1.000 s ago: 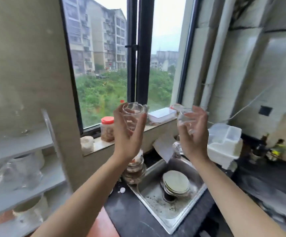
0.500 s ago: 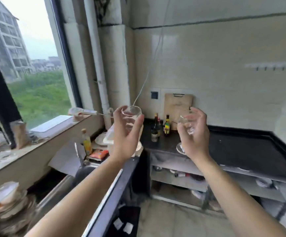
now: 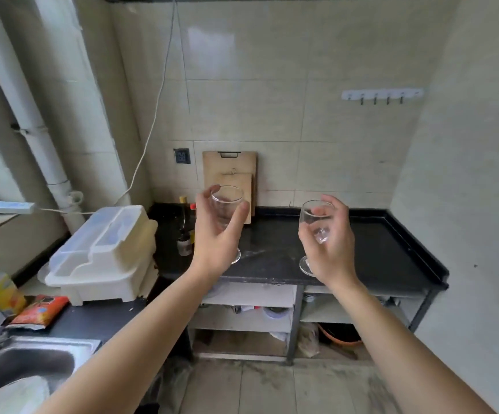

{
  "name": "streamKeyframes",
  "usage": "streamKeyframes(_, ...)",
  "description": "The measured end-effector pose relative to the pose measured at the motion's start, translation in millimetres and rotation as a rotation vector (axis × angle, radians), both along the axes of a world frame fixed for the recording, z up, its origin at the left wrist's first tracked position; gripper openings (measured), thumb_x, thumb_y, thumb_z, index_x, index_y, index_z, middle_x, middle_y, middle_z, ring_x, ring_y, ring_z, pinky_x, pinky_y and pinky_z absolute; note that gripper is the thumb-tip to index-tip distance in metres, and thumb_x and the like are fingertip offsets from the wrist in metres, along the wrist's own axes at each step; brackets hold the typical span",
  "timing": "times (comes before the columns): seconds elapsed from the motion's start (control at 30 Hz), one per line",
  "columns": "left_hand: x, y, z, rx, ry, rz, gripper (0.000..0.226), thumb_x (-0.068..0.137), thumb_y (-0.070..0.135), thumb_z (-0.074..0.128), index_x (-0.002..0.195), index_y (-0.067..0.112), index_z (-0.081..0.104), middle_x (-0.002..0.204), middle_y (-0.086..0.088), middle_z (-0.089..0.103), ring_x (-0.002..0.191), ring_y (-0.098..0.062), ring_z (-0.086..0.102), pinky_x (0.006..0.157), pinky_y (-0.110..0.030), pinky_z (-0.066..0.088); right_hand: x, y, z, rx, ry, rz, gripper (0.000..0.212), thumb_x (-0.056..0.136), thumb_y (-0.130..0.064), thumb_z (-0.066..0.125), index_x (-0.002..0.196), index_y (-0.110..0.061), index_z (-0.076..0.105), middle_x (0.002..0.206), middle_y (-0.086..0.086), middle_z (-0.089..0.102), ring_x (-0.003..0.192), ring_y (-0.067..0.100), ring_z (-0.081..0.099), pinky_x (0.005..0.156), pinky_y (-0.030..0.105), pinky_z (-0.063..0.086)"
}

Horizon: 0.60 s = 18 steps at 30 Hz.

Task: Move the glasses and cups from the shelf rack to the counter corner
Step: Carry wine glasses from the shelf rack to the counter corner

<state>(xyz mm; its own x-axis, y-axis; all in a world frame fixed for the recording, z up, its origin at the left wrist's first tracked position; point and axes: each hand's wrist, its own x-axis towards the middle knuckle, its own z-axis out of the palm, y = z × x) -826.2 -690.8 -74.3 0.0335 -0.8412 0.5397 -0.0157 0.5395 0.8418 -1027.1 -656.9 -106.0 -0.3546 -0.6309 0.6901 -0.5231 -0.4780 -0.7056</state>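
bare forearms (image 3: 140,339), a bare left hand (image 3: 215,243), a bare right hand (image 3: 330,252).

The glasses (image 3: 226,204) have swung round to the counter (image 3: 376,243).

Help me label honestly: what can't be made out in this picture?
Head view:
Stem of the left glass: behind the left hand.
Stem of the right glass: behind the right hand.
Label of the bottle: too small.
Part of the sink: cut off by the bottom-left edge.
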Motion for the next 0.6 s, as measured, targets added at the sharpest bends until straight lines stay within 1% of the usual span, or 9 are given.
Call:
streamKeyframes(0.1,-62.7,-54.0,-8.7,0.015,0.014,-0.099,0.058,0.085,0.046,0.069,0.132,0.029,0.040,0.111,-0.004,0.062,0.096,-0.014,0.065,0.087,-0.039,0.056,-57.9,-38.2,-5.8,0.033,0.021,-0.085,0.060,0.077,-0.040,0.065,0.133,-0.028,0.046,0.111,-0.012,0.062,0.081,0.008,0.067,0.070,0.007,0.047)
streamKeyframes(0.13,-85.2,-73.3,-10.3,0.018,0.022,-0.134,0.057,0.085,0.045,0.069,0.132,0.029,0.040,0.110,-0.004,0.061,0.095,-0.012,0.065,0.085,-0.035,0.055,-78.7,-52.5,-4.7,0.036,0.037,-0.120,0.059,0.077,-0.040,0.065,0.132,-0.031,0.046,0.111,-0.014,0.062,0.081,0.008,0.067,0.070,0.008,0.047)
streamKeyframes(0.23,-149.4,-131.8,-10.2,0.030,0.035,-0.245,0.056,0.087,0.040,0.068,0.132,0.024,0.039,0.113,-0.013,0.058,0.088,-0.006,0.062,0.079,-0.016,0.049,-137.0,-98.3,3.7,0.049,0.052,-0.215,0.057,0.077,-0.042,0.064,0.129,-0.039,0.043,0.110,-0.017,0.062,0.080,0.008,0.067,0.070,0.009,0.046)
streamKeyframes(0.27,-170.6,-152.0,-7.7,0.033,0.038,-0.274,0.055,0.088,0.038,0.068,0.132,0.023,0.040,0.114,-0.014,0.056,0.086,-0.003,0.061,0.077,-0.013,0.047,-156.8,-114.5,7.5,0.054,0.048,-0.246,0.057,0.076,-0.043,0.064,0.129,-0.039,0.042,0.110,-0.017,0.062,0.080,0.008,0.067,0.070,0.008,0.045)
streamKeyframes(0.33,-209.7,-188.4,-1.6,0.029,0.038,-0.322,0.055,0.089,0.036,0.068,0.133,0.022,0.039,0.114,-0.011,0.055,0.084,0.000,0.059,0.075,-0.011,0.046,-194.0,-143.1,15.0,0.058,0.053,-0.298,0.058,0.075,-0.044,0.062,0.129,-0.036,0.043,0.110,-0.018,0.062,0.081,0.006,0.066,0.070,0.007,0.045)
streamKeyframes(0.4,-248.9,-223.3,4.1,0.015,0.014,-0.373,0.057,0.088,0.038,0.068,0.134,0.023,0.039,0.115,-0.006,0.054,0.083,0.000,0.059,0.074,-0.011,0.046,-231.1,-170.1,18.5,0.060,0.066,-0.350,0.059,0.076,-0.045,0.062,0.131,-0.034,0.043,0.110,-0.020,0.061,0.083,0.003,0.066,0.071,0.006,0.045)
streamKeyframes(0.47,-288.0,-253.3,7.9,0.016,-0.003,-0.432,0.057,0.088,0.038,0.068,0.134,0.023,0.038,0.116,-0.005,0.053,0.081,-0.001,0.058,0.073,-0.013,0.046,-266.1,-190.3,19.4,0.054,0.053,-0.393,0.059,0.075,-0.045,0.062,0.131,-0.035,0.043,0.110,-0.021,0.060,0.085,0.002,0.066,0.071,0.006,0.045)
streamKeyframes(0.53,-323.5,-276.3,8.1,0.021,-0.024,-0.473,0.056,0.088,0.034,0.068,0.135,0.022,0.038,0.116,-0.005,0.052,0.081,0.001,0.056,0.074,-0.013,0.047,-297.2,-205.4,17.1,0.062,0.004,-0.421,0.060,0.075,-0.045,0.062,0.130,-0.037,0.042,0.111,-0.020,0.060,0.086,0.001,0.066,0.072,0.010,0.046)
streamKeyframes(0.6,-361.8,-297.5,3.9,0.022,-0.050,-0.500,0.055,0.089,0.032,0.066,0.135,0.020,0.038,0.115,-0.003,0.051,0.082,0.006,0.056,0.073,-0.011,0.047,-330.2,-218.9,11.1,0.064,-0.024,-0.446,0.058,0.075,-0.045,0.062,0.129,-0.040,0.042,0.112,-0.019,0.060,0.087,0.001,0.066,0.074,0.018,0.048)
